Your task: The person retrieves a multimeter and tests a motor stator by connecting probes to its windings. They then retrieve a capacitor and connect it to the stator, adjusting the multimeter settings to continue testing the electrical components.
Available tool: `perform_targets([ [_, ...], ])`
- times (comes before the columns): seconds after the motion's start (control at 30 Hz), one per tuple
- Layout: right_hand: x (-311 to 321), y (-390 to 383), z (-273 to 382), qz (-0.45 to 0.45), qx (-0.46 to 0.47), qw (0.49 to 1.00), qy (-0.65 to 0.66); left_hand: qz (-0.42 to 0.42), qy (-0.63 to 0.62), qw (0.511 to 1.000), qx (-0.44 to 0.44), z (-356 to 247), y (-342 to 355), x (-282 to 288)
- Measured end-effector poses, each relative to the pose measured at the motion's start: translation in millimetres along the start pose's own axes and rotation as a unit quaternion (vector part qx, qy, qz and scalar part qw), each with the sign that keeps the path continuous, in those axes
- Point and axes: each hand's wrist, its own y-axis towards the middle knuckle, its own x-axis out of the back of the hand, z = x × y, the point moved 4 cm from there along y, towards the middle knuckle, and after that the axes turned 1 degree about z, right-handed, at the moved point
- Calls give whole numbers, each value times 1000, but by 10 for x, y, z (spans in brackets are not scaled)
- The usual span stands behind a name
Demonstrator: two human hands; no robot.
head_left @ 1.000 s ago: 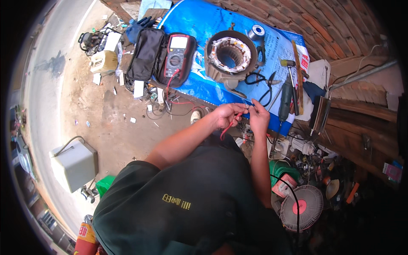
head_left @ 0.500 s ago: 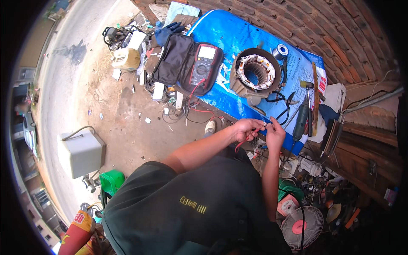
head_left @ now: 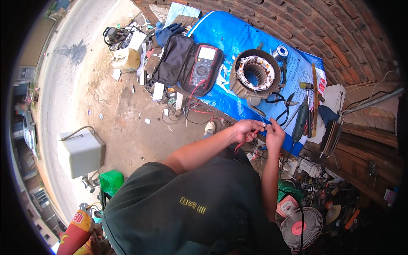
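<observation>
Over the near edge of the blue sheet, my left hand (head_left: 247, 129) is closed, with a red test lead (head_left: 239, 146) hanging below its fingers. My right hand (head_left: 275, 135) meets it fingertip to fingertip. Between them shows a small metallic piece (head_left: 264, 125), too small to name. The right fingers are pinched together, and what they grip is hidden. Beyond the hands stands a motor stator (head_left: 243, 87) in its metal housing, white-laced windings facing up. A red and dark multimeter (head_left: 202, 70) lies in its opened black case, a red lead plugged in.
Pliers (head_left: 289, 102), a green-bodied power tool (head_left: 301, 120), a hammer (head_left: 307, 86) and a solder spool (head_left: 280, 52) lie on the blue sheet (head_left: 229, 32). A brick wall (head_left: 306, 25) borders the far side. A fan (head_left: 302, 229) and clutter stand at lower right.
</observation>
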Motion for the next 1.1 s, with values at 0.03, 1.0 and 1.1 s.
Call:
perform_targets([
  [0.03,-1,-3,0,-1,0,1000,0,-3,0,1000,0,-2,-6,-8],
  [1.0,-306,-666,990,93,-10,914,396,-136,205,925,-289,-39,-1215,-542],
  [1.1,-525,-657,1104,135,66,922,356,-156,172,905,-357,34,-1334,-447],
])
